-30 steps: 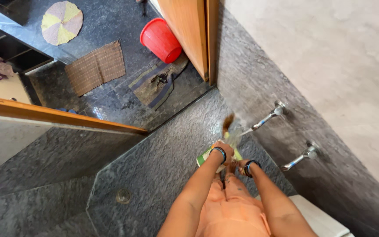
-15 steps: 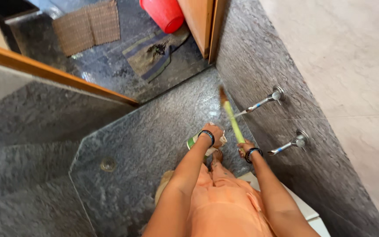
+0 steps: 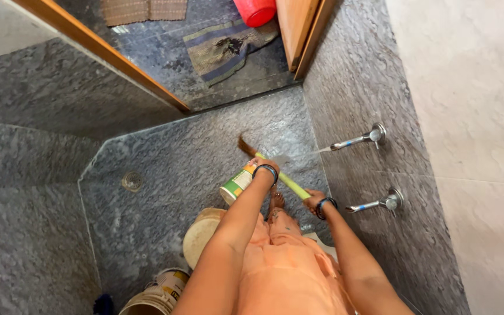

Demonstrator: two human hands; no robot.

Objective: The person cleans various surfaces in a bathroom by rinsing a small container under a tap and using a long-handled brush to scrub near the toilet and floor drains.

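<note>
I see two buckets: a cream one point(image 3: 200, 233) just below my left hand point(image 3: 262, 169), another point(image 3: 154, 294) lower still; their contents I can't make out. My left hand is clenched round a green-and-white can point(image 3: 237, 182), tilted over the floor point(image 3: 193, 151). My right hand point(image 3: 313, 201) grips a green brush point(image 3: 280, 175) handle; its bristles touch the floor just beyond the can.

Bucket point(image 3: 147, 303) cut off below
</note>
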